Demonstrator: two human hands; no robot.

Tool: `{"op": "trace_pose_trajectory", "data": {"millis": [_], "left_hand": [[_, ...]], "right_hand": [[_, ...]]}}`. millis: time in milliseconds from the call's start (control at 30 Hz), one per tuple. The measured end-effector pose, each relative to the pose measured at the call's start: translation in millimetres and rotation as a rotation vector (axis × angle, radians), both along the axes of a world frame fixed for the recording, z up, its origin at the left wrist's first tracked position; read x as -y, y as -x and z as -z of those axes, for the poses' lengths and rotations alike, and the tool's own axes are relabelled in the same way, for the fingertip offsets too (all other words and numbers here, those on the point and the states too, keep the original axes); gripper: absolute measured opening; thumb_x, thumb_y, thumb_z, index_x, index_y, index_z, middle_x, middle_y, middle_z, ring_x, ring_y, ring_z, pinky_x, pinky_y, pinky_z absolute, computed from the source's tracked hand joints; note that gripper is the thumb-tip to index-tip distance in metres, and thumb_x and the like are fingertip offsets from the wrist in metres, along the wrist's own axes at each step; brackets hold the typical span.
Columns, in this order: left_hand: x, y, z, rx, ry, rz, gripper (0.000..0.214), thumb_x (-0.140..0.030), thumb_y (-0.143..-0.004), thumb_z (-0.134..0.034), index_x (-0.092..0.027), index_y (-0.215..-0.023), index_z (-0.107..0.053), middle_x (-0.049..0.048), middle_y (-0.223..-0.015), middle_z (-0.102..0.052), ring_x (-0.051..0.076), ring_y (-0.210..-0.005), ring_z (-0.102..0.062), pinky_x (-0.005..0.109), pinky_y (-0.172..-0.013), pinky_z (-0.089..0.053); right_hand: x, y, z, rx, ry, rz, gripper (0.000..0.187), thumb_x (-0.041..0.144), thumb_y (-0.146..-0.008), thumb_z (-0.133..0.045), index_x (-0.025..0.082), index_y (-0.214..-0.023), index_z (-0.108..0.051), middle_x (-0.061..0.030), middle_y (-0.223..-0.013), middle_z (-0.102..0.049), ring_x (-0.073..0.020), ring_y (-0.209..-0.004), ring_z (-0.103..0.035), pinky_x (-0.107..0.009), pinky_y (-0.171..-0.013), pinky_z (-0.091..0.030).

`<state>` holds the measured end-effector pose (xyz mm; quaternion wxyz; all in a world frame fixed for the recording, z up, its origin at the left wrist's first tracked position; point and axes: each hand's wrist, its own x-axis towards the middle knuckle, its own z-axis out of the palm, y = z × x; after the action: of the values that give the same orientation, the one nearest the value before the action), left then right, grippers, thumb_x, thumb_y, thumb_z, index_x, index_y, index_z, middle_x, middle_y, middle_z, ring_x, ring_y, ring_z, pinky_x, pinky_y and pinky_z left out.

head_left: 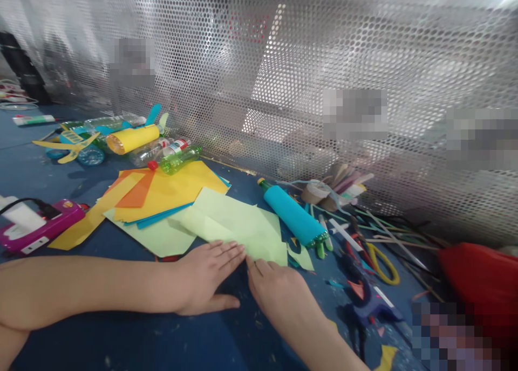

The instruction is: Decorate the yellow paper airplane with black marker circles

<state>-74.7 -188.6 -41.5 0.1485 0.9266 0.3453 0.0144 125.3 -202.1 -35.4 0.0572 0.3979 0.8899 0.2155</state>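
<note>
A light green sheet of paper (246, 220) lies at the middle of the table, its near edge folded or creased over. My left hand (212, 274) rests flat on that edge, fingers stretched out and thumb apart. My right hand (279, 284) is beside it with curled fingers, pinching the near edge of the sheet. The fingertips of both hands almost meet. Under and behind the sheet is a stack of yellow paper (182, 187), with orange and blue sheets in it. To the right lies a bottle wrapped in blue paper (295, 214).
Plastic bottles (182, 159) and a yellow-wrapped bottle (133, 139) lie at back left. A purple power strip (44, 225) is at left. Yellow-handled scissors (382, 263), a dark blue glue gun (372, 301) and a red object (477, 290) are at right. A perforated metal screen (194, 47) closes the back.
</note>
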Motion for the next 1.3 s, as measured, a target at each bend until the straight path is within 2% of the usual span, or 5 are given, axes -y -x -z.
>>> {"op": "trace_pose_trajectory", "data": {"millis": [200, 433, 767, 1067, 1300], "left_hand": [[0, 1, 1.8, 0.013, -0.014, 0.003, 0.078, -0.064, -0.095, -0.028, -0.010, -0.151, -0.021, 0.0113, -0.157, -0.016, 0.024, -0.146, -0.017, 0.040, -0.121, -0.013], [-1, -1, -9.5, -0.084, 0.024, 0.019, 0.078, -0.061, -0.096, -0.027, -0.006, -0.151, -0.019, 0.0126, -0.157, -0.012, 0.026, -0.146, -0.014, 0.043, -0.121, -0.013], [-1, -1, -10.0, -0.074, 0.017, 0.024, 0.076, -0.059, -0.096, -0.027, -0.006, -0.150, -0.024, 0.0150, -0.156, -0.014, 0.028, -0.146, -0.016, 0.045, -0.120, -0.017], [-2, 2, -0.2, -0.003, -0.049, 0.030, 0.075, -0.060, -0.096, -0.027, -0.009, -0.150, -0.025, 0.0133, -0.157, -0.018, 0.028, -0.145, -0.020, 0.043, -0.119, -0.018], [-2, 2, 0.4, 0.005, -0.051, 0.029, 0.073, -0.059, -0.096, -0.029, -0.011, -0.151, -0.024, 0.0128, -0.157, -0.019, 0.027, -0.145, -0.021, 0.042, -0.120, -0.018]], "right_hand": [[5, 3, 7.2, -0.008, -0.048, -0.002, 0.038, -0.001, -0.079, -0.054, 0.005, -0.116, -0.063, -0.0106, -0.075, -0.067, -0.0200, -0.064, -0.065, -0.027, -0.048, -0.046], [8, 6, 6.5, -0.047, -0.030, 0.017, 0.035, 0.000, -0.080, -0.054, 0.005, -0.114, -0.063, -0.0103, -0.072, -0.065, -0.0202, -0.063, -0.064, -0.027, -0.046, -0.045], [12, 6, 4.9, -0.119, -0.012, 0.166, 0.023, 0.000, -0.079, -0.055, 0.010, -0.094, -0.068, -0.0126, -0.073, -0.067, -0.0202, -0.067, -0.066, -0.024, -0.050, -0.045], [18, 11, -0.6, -0.115, -0.046, 0.355, 0.020, -0.005, -0.073, -0.053, 0.010, -0.073, -0.067, -0.0107, -0.065, -0.065, -0.0211, -0.059, -0.067, -0.024, -0.045, -0.044], [17, 6, 1.5, -0.145, -0.011, 0.381, 0.017, -0.003, -0.075, -0.055, 0.010, -0.072, -0.067, -0.0120, -0.064, -0.065, -0.0204, -0.060, -0.068, -0.022, -0.047, -0.043]]}}
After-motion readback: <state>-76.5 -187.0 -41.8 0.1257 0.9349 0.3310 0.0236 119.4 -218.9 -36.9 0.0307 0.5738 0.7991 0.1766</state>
